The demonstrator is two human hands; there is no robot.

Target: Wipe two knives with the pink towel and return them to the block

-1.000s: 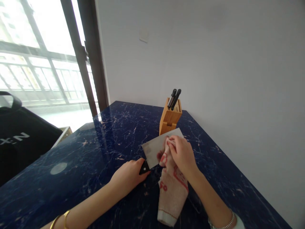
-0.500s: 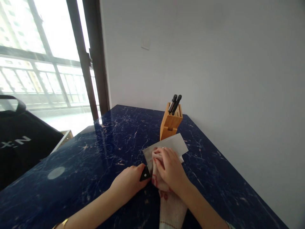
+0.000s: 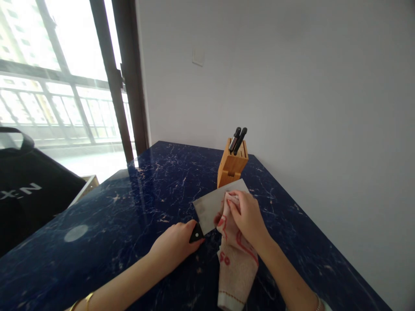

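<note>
Item: cleaver [image 3: 210, 208], blade resting on blue marble counter [image 3: 106, 216]. Blk handle [image 3: 196, 233] clenched in L hand [image 3: 173, 244]. R hand [image 3: 248, 214] grasping red-print white towel [image 3: 236, 268] against blade. Bamboo knife block [image 3: 229, 166] just behind, 2 blk knife handles [image 3: 237, 140] upright.

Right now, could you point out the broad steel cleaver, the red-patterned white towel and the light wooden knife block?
broad steel cleaver [image 3: 208, 207], head view, on the bare flat of the blade.
red-patterned white towel [image 3: 237, 276], head view, on its lower hanging part.
light wooden knife block [image 3: 229, 171], head view, on its front face.
</note>
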